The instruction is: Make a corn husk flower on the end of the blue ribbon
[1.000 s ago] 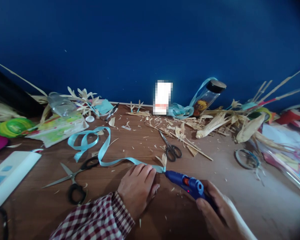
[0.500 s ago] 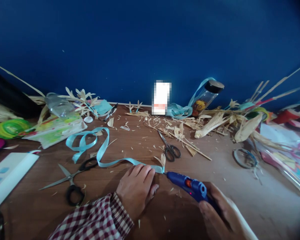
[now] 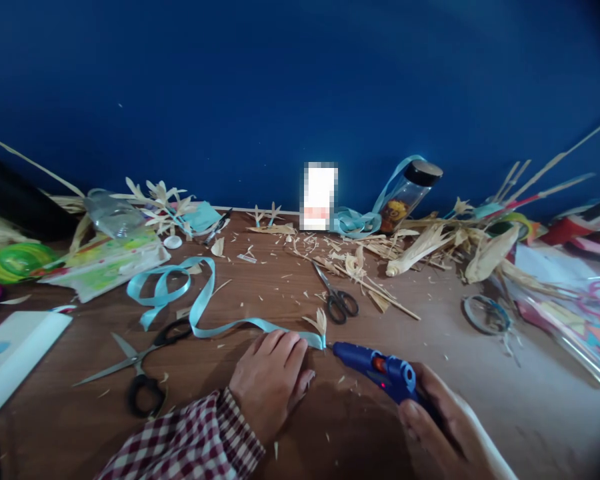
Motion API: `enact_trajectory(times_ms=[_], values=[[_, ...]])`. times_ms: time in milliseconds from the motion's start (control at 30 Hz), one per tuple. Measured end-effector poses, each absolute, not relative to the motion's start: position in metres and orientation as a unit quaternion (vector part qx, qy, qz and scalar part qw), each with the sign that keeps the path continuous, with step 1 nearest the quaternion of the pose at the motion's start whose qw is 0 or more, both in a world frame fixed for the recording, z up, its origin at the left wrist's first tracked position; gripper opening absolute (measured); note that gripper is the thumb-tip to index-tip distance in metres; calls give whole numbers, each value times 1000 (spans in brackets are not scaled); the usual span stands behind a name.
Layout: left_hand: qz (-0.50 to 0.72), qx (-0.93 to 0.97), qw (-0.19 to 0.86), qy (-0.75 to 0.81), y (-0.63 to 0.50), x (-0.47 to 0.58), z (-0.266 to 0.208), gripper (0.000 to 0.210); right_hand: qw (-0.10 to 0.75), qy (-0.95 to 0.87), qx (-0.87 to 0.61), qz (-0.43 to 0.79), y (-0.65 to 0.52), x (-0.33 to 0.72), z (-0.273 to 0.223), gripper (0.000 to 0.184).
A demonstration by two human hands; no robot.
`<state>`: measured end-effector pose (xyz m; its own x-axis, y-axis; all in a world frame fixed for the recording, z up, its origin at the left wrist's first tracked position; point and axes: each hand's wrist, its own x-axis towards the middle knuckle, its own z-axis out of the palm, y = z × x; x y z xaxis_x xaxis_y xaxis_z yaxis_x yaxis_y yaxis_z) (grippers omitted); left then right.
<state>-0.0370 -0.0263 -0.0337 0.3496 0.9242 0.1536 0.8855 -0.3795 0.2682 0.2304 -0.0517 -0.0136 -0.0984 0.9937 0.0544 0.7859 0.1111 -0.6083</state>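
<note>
My left hand (image 3: 269, 380) rests on the brown table, its curled fingers pinning a light blue ribbon (image 3: 243, 324). Beyond my fingertips the ribbon's end meets a small pale dried-husk flower (image 3: 318, 324), whose petals point up. In my right hand (image 3: 443, 420) is a blue hot glue gun (image 3: 373, 365) with a small red light lit. The gun's nozzle points left, a short gap from the ribbon end. The rest of the ribbon loops away to the left.
Large open scissors (image 3: 136, 363) lie left of my left hand, and small scissors (image 3: 336, 297) lie beyond the flower. Husk scraps (image 3: 420, 250) litter the back. A capped jar (image 3: 405, 197) leans by the blue wall. A ring of tape (image 3: 487, 315) lies at right.
The glue gun's nozzle has drawn slightly away from the ribbon end, to the right. My left hand still holds the ribbon down. The whole view has shifted a little.
</note>
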Motion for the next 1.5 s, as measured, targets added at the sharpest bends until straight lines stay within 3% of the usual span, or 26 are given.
enact_trajectory(times_ms=[333,667,900,1167,1500], values=[[141,821,39,552,-24,-35,-32,28,215,-749,-570,261,-32,209,-9,25],[138,823,60,547,-24,-37,-32,30,242,-717,-607,243,-39,211,-13,35],[130,824,43,549,-24,-36,-31,28,219,-726,-577,303,-29,199,0,21],[143,831,36,536,-23,-36,-36,30,249,-706,-581,318,-38,201,-1,23],[147,830,35,537,-24,-37,-36,29,216,-722,-570,328,-40,210,2,24]])
